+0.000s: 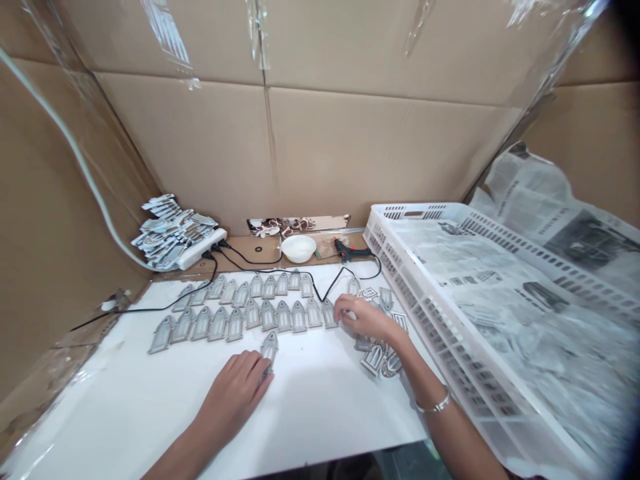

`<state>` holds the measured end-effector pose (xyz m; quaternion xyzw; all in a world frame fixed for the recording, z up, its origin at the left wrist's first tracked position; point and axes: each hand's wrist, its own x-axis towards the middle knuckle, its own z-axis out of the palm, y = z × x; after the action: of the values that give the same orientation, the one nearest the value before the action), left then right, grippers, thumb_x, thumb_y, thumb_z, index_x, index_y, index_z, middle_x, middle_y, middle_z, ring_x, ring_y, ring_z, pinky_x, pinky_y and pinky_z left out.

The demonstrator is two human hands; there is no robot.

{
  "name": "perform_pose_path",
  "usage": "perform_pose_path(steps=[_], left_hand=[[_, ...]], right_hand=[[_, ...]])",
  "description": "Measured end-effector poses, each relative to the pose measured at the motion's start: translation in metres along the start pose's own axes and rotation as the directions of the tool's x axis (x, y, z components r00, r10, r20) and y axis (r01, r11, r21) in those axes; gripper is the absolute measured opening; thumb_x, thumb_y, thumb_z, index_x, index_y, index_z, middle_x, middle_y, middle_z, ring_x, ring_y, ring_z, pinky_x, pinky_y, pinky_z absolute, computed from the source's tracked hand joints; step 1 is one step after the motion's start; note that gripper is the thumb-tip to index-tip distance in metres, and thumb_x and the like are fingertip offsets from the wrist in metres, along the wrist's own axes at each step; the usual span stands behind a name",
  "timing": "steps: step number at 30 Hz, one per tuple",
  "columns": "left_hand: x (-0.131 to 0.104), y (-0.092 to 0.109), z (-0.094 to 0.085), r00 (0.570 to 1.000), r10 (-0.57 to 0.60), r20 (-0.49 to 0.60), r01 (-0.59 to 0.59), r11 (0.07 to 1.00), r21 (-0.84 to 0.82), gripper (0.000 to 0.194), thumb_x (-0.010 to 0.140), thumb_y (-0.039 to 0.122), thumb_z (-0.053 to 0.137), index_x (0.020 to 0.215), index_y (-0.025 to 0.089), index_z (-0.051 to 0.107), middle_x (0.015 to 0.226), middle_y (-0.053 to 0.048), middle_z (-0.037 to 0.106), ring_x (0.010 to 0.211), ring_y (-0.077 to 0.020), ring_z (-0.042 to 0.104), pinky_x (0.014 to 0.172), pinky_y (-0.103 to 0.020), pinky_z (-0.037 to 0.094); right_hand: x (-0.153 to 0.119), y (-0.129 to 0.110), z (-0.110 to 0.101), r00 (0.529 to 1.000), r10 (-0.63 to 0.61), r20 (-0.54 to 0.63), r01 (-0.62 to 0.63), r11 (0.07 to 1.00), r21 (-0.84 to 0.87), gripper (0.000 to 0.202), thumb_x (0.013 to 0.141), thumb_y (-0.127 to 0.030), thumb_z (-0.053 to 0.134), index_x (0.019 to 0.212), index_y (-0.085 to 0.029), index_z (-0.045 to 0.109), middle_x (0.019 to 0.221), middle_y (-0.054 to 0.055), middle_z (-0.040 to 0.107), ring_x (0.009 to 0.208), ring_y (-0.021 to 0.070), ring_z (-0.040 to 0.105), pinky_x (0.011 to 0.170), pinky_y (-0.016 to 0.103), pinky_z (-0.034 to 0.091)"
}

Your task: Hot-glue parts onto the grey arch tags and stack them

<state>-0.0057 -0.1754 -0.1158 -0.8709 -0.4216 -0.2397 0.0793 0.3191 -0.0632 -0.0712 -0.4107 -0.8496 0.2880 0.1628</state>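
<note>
My left hand (243,381) is closed on a small grey arched plate (270,347) at the middle of the white tabletop (310,400). Farther right, my right hand (364,316) bends its fingers down at the right end of the nearer row of plates; what they hold, if anything, is hidden. Several similar grey plates (267,315) lie flat in two rows beyond my hands. Beneath and beside my right wrist is a loose pile of patterned pieces (374,359), some arched and some rounded.
A white plastic crate (463,360) lined with newspaper (475,287) stands at the right. Behind the rows are a white bowl (299,249), a black glue gun (353,251) and cables. At the back left, a pile of pieces (173,230) lies beside a power strip (203,249).
</note>
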Motion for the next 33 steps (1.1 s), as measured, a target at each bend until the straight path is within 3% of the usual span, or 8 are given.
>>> perform_pose_path(steps=[2, 5, 10, 15, 19, 22, 28, 33], left_hand=[[0.000, 0.000, 0.003, 1.000, -0.009, -0.014, 0.009, 1.000, 0.015, 0.018, 0.102, 0.021, 0.042, 0.098, 0.018, 0.060, 0.085, -0.005, 0.062, 0.076, -0.0210, 0.058, 0.069, -0.034, 0.041], [0.000, 0.000, 0.005, 1.000, -0.022, -0.016, 0.022, 0.999, 0.041, 0.018, 0.102, 0.021, 0.042, 0.098, 0.017, 0.059, 0.084, -0.005, 0.062, 0.075, -0.0210, 0.058, 0.068, -0.034, 0.041], [-0.001, 0.001, 0.006, 0.999, -0.044, -0.021, 0.045, 0.997, 0.067, 0.019, 0.102, 0.022, 0.042, 0.098, 0.016, 0.059, 0.085, -0.006, 0.063, 0.077, -0.0214, 0.059, 0.069, -0.035, 0.042], [0.004, 0.003, 0.010, 0.998, -0.055, -0.023, 0.056, 0.997, 0.061, 0.021, 0.103, 0.025, 0.041, 0.095, 0.018, 0.059, 0.084, -0.005, 0.064, 0.076, -0.0206, 0.060, 0.069, -0.034, 0.043], [0.009, 0.006, 0.012, 0.998, -0.064, -0.030, 0.066, 0.996, 0.064, 0.022, 0.103, 0.025, 0.040, 0.093, 0.019, 0.059, 0.082, -0.005, 0.064, 0.074, -0.0205, 0.059, 0.069, -0.034, 0.042], [0.010, 0.007, 0.012, 0.998, -0.055, -0.038, 0.058, 0.996, 0.072, 0.020, 0.102, 0.024, 0.042, 0.091, 0.018, 0.058, 0.081, -0.004, 0.062, 0.074, -0.0213, 0.059, 0.069, -0.035, 0.042], [0.006, 0.014, 0.008, 0.998, -0.029, -0.048, 0.030, 0.999, 0.036, 0.018, 0.101, 0.019, 0.043, 0.091, 0.018, 0.058, 0.080, -0.004, 0.061, 0.072, -0.0215, 0.057, 0.067, -0.035, 0.040], [0.009, 0.036, 0.008, 0.999, 0.049, 0.000, -0.049, 0.996, -0.068, 0.021, 0.102, 0.017, 0.041, 0.087, 0.019, 0.056, 0.078, -0.004, 0.060, 0.069, -0.0203, 0.055, 0.065, -0.033, 0.039]], right_hand=[[-0.006, 0.007, -0.008, 0.987, 0.146, -0.065, -0.151, 0.986, -0.075, 0.024, 0.078, -0.004, 0.050, 0.085, -0.017, 0.067, 0.089, 0.005, 0.065, 0.081, 0.0161, 0.060, 0.078, 0.027, 0.044], [-0.016, 0.012, -0.018, 0.931, 0.364, -0.043, -0.365, 0.915, -0.171, 0.017, 0.081, -0.017, 0.057, 0.094, -0.018, 0.068, 0.085, 0.005, 0.066, 0.073, 0.0174, 0.059, 0.069, 0.028, 0.041], [-0.025, 0.001, -0.021, 0.835, 0.551, -0.020, -0.529, 0.791, -0.307, 0.023, 0.084, -0.036, 0.063, 0.102, -0.022, 0.068, 0.087, 0.011, 0.069, 0.075, 0.0239, 0.060, 0.066, 0.034, 0.036], [-0.023, 0.003, -0.014, 0.835, 0.551, -0.015, -0.529, 0.793, -0.303, 0.029, 0.080, -0.034, 0.068, 0.106, -0.022, 0.066, 0.084, 0.006, 0.068, 0.076, 0.0223, 0.060, 0.065, 0.030, 0.036], [-0.017, 0.016, -0.006, 0.890, 0.455, 0.026, -0.445, 0.879, -0.170, 0.030, 0.079, -0.025, 0.069, 0.108, -0.021, 0.064, 0.082, 0.002, 0.065, 0.075, 0.0181, 0.059, 0.067, 0.026, 0.038], [-0.008, 0.021, 0.003, 0.917, 0.393, -0.068, -0.398, 0.911, -0.111, 0.023, 0.082, -0.017, 0.063, 0.105, -0.020, 0.064, 0.091, 0.004, 0.067, 0.085, 0.0178, 0.061, 0.075, 0.026, 0.040], [0.005, 0.023, 0.013, 0.884, 0.400, -0.240, -0.395, 0.916, 0.071, 0.023, 0.089, -0.026, 0.058, 0.110, -0.017, 0.062, 0.086, 0.004, 0.068, 0.077, 0.0172, 0.063, 0.073, 0.026, 0.043], [0.005, 0.021, 0.010, 0.862, 0.397, -0.316, -0.390, 0.917, 0.087, 0.014, 0.089, -0.021, 0.055, 0.097, -0.017, 0.066, 0.084, 0.005, 0.071, 0.079, 0.0177, 0.065, 0.074, 0.027, 0.044]])
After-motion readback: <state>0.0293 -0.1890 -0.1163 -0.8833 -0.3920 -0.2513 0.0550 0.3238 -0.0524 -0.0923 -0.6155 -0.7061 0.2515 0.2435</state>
